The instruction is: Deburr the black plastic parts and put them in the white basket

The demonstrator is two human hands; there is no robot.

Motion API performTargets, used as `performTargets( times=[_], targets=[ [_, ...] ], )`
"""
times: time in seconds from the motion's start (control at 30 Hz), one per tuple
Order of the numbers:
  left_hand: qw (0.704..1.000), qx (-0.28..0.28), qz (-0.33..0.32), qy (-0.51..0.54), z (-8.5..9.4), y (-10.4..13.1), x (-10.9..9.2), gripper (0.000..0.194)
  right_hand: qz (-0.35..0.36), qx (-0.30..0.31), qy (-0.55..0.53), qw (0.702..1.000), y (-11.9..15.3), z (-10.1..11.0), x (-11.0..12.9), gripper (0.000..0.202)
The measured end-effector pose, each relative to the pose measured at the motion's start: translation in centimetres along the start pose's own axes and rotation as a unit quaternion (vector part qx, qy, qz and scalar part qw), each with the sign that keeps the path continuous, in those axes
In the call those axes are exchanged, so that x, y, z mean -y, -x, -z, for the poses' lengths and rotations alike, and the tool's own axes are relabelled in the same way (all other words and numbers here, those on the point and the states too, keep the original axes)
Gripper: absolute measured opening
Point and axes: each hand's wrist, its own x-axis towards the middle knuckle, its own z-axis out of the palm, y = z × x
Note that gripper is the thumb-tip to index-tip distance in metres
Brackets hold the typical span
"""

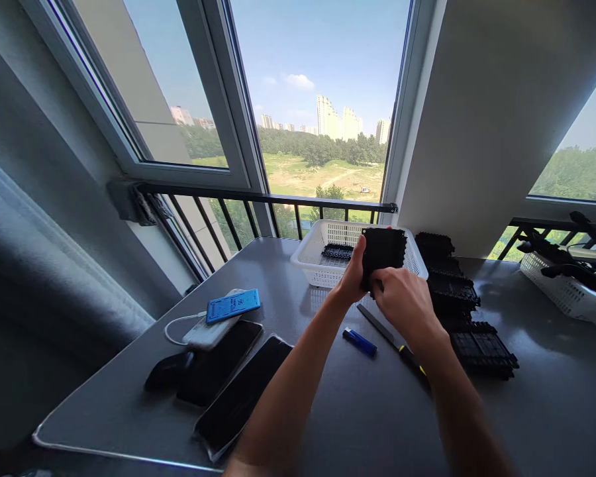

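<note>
A flat black plastic part (385, 250) with a toothed right edge is held up in front of a white basket (322, 273). My left hand (353, 275) grips its left side, the thumb lying along the edge. At the part's lower edge, my right hand (400, 291) has its fingers curled in and touching it; whether they pinch anything smaller is hidden. Another black part (338, 252) lies inside the basket. Below the hands, a blue lighter (359, 342) and a file with a black and yellow handle (385, 333) rest on the grey table (357, 411).
Stacks of black parts (481, 348) stand to the right. A white basket of black items (571, 298) is at the far right. On the left are a blue-screened device (233, 306), a white power bank (211, 333), dark phones (243, 397) and a black mouse (169, 371).
</note>
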Motion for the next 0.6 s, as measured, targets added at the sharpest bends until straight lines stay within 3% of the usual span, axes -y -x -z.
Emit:
performTargets(
  times=[0.1,0.3,0.6],
  targets=[
    [1.0,-0.01,0.015,-0.006,0.3,-0.2,0.0,0.055,0.008,0.008,0.032,0.999,0.2,0.1,-0.2,0.027],
    [0.999,-0.032,-0.03,-0.021,1.0,-0.5,-0.8,0.059,0.027,-0.017,0.041,0.999,0.2,-0.2,-1.0,0.025],
    [0.998,-0.009,-0.048,-0.041,0.8,-0.3,-1.2,0.057,0.015,-0.068,-0.068,0.995,0.2,0.5,-1.8,0.019]
  ],
)
